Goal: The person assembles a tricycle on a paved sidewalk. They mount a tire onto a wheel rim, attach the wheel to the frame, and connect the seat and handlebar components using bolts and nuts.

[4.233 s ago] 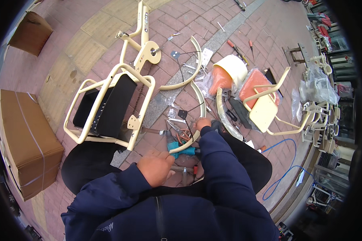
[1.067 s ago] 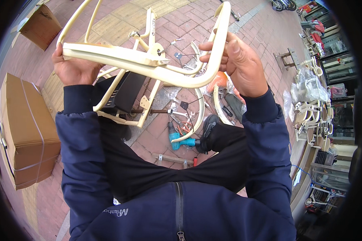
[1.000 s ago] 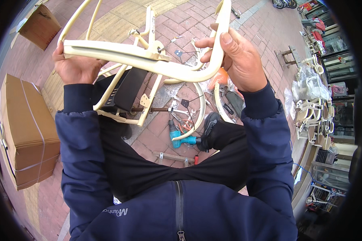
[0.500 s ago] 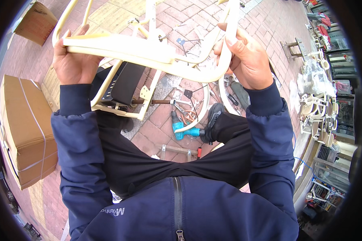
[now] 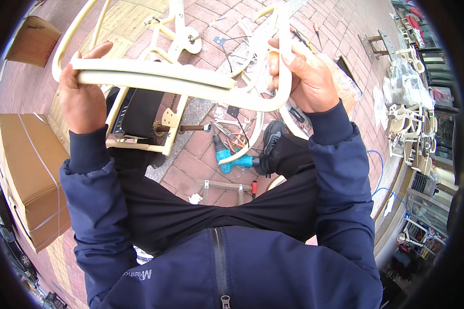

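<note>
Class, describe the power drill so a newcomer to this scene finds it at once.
Find the large cream frame held between the left hand and right hand. Lower in the picture, on the paving beside the right shoe, lies the drill. Its teal body sets it apart from the orange-handled pliers nearby.

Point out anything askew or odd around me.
The teal drill lies on the paving with one end of a curved cream strip across it, beside orange-handled pliers, which looks untidy. The cream frame, held by the left hand and right hand, shows no obvious damage.
</note>
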{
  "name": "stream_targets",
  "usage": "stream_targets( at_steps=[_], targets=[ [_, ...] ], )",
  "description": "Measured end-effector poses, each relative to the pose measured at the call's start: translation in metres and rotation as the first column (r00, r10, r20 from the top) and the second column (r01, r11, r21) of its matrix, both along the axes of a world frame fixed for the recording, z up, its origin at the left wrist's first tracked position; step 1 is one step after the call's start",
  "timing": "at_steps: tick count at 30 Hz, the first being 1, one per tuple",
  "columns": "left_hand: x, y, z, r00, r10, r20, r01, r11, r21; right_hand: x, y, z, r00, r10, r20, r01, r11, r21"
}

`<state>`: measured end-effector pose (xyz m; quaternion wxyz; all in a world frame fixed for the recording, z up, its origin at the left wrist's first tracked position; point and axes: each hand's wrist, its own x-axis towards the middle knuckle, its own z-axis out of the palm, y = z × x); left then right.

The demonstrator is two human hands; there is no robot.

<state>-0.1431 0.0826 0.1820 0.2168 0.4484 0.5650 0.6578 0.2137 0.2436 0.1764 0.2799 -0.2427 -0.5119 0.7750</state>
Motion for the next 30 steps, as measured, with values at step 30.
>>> stream_targets(
  at_steps=[30],
  targets=[
    [-0.13, -0.065, 0.017, 0.648, 0.124, 0.751, -0.567, 0.737, 0.367, 0.06, 0.041, 0.016, 0.85, -0.525, 0.029, 0.526, 0.85, -0.031]
  ],
)
